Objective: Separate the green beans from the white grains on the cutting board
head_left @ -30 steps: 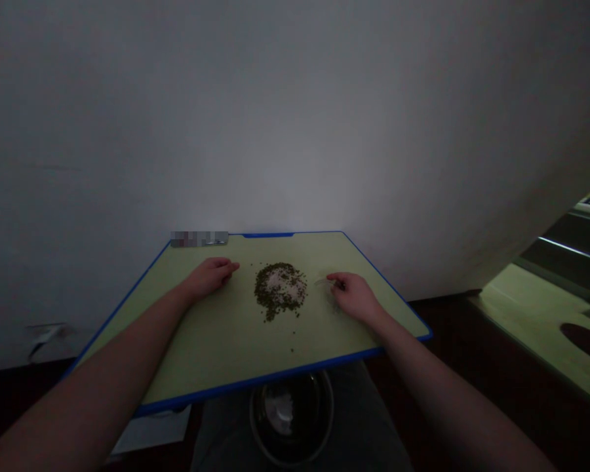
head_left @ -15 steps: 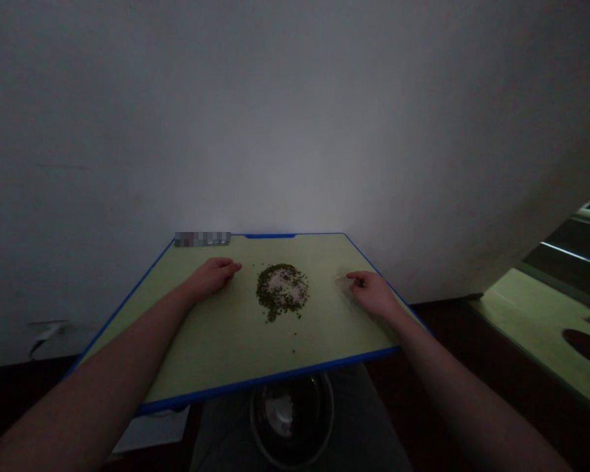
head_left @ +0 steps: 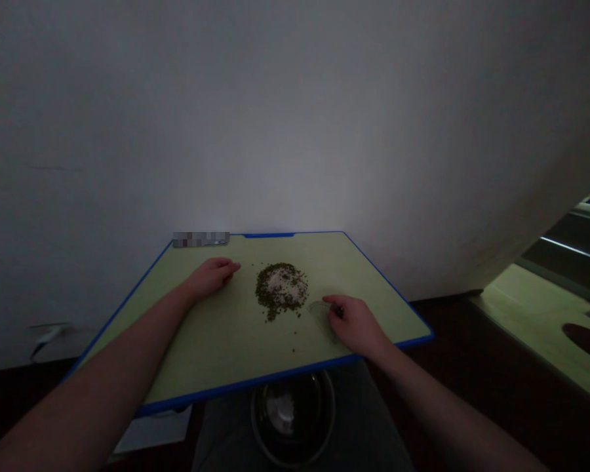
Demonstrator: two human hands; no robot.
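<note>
A pale green board with a blue rim (head_left: 255, 387) lies across my lap. Near its middle sits a low pile of small dark green seeds (head_left: 270, 305) around a whitish patch, with a few loose seeds scattered toward me. My left hand (head_left: 210, 277) rests on the board just left of the pile, fingers loosely curled and holding nothing. My right hand (head_left: 356, 324) lies right of the pile, pinching a clear, thin plastic piece (head_left: 320, 319) whose edge points toward the seeds.
A dark round bowl (head_left: 293, 419) with something white inside sits below the board's near edge, over my grey trousers. A blurred flat object (head_left: 201, 239) lies at the board's far left corner. A wall rises behind the board. A green surface shows at far right.
My right hand has moved toward me and a little left, carrying the clear piece closer to the near side of the pile. My left hand and the seed pile stay put.
</note>
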